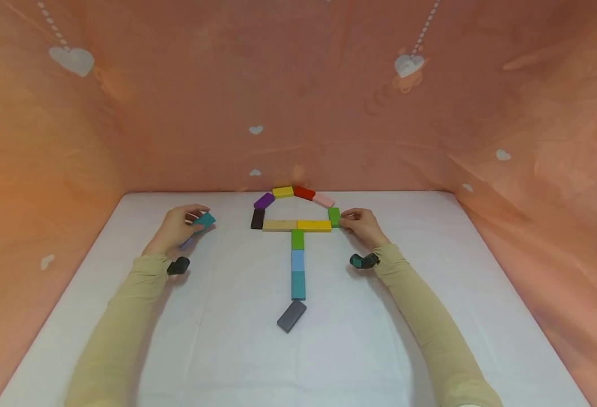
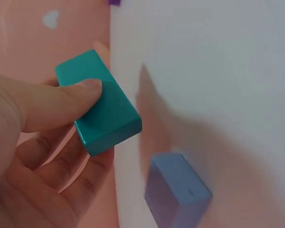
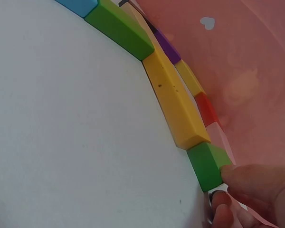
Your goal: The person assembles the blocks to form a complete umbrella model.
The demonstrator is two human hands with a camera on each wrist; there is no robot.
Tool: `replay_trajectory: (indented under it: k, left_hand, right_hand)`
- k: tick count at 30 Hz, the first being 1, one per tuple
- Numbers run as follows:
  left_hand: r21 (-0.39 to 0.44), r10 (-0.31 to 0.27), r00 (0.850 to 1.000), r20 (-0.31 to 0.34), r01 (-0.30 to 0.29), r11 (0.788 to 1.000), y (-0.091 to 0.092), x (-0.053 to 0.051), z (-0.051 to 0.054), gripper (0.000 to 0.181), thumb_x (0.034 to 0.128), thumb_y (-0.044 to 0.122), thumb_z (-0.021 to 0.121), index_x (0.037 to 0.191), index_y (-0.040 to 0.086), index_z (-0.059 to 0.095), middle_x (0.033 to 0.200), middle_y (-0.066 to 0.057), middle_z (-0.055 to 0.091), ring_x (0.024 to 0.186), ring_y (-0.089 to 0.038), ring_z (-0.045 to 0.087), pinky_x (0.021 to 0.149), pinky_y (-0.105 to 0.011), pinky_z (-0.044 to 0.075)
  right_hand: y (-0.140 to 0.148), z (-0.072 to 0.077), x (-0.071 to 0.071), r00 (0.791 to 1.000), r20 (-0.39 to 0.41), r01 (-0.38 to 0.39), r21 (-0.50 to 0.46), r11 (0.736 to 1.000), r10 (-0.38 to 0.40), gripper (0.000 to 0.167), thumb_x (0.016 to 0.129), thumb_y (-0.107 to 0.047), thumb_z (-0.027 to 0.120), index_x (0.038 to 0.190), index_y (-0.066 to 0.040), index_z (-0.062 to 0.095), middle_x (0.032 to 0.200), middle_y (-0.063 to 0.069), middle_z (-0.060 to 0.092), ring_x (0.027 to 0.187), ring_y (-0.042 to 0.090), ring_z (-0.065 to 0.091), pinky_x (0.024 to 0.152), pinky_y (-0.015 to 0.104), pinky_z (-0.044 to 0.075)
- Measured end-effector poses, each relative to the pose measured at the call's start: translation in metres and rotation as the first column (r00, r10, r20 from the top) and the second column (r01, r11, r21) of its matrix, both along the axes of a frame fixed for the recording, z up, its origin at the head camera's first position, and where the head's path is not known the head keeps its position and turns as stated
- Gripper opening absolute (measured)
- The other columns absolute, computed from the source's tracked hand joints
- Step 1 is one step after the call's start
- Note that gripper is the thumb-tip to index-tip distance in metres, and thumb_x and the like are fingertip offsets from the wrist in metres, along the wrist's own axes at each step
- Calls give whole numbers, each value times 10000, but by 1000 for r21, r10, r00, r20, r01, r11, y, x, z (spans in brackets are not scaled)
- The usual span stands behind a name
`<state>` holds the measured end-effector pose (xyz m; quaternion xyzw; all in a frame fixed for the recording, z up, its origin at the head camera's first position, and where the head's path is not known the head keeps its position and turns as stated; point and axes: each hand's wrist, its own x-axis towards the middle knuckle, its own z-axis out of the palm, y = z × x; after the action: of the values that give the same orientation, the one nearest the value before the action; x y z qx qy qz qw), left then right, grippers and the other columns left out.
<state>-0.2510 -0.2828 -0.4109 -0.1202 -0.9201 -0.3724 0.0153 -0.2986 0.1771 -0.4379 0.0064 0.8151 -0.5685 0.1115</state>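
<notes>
My left hand point(image 1: 176, 226) holds a teal block point(image 2: 97, 102) above the table, the thumb across its broad face and the fingers behind. Below that hand a blue block point(image 2: 178, 190) stands on the white surface. At the right, my right hand point(image 1: 361, 223) pinches a green block point(image 1: 334, 217), its thumb on the block's edge in the right wrist view; the far fingers are partly hidden. This green block touches the end of a yellow block point(image 1: 314, 226). A natural wood block point(image 1: 280, 225) continues that row leftward.
Above the row curve black point(image 1: 258, 219), purple point(image 1: 264, 200), yellow point(image 1: 282, 192), red point(image 1: 304, 193) and pink point(image 1: 323, 199) blocks. Below it run green point(image 1: 297, 239), light blue point(image 1: 297, 260) and teal point(image 1: 298, 285) blocks, with a tilted dark grey block point(image 1: 292, 316). Pink cloth point(image 1: 298, 113) surrounds the table.
</notes>
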Motion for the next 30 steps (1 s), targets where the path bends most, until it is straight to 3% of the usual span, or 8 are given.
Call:
replay_trajectory:
  k: [5, 16, 24, 30]
  left_hand:
    - [67, -16, 1000, -2, 16, 998, 13, 3, 5, 462, 848, -47, 672, 1292, -7, 552, 1119, -251, 578, 1003, -413, 574, 803, -495, 511]
    - [213, -44, 995, 93, 24, 977, 38, 25, 9, 446, 854, 73, 718, 1267, 16, 560, 1121, -191, 580, 995, -348, 589, 794, -392, 522]
    - [330, -90, 971, 223, 12, 944, 56, 42, 9, 477, 838, 111, 746, 1250, -12, 540, 1163, -185, 548, 990, -292, 600, 750, -274, 524]
    - [379, -107, 937, 333, -29, 925, 70, 54, 9, 459, 806, 110, 776, 1183, -1, 540, 1158, -179, 542, 955, -259, 602, 749, -295, 533]
  right_hand:
    - [1, 0, -1, 1000, -1, 0, -3, 1000, 0, 326, 893, -64, 654, 1184, 67, 591, 970, 150, 622, 747, 148, 568, 652, 207, 510]
    - [1, -1, -3, 1000, 9, 0, 24, 1000, 0, 321, 889, -81, 660, 1180, 42, 601, 973, 143, 614, 752, 154, 567, 654, 204, 510]
    - [1, 0, -2, 1000, 19, 1, 31, 1000, -2, 320, 893, -89, 665, 1183, 33, 606, 975, 142, 608, 764, 167, 565, 659, 207, 510]
    - [1, 2, -3, 999, 35, 6, 21, 1000, -7, 330, 895, -90, 664, 1194, 33, 600, 994, 151, 606, 771, 174, 565, 661, 209, 511]
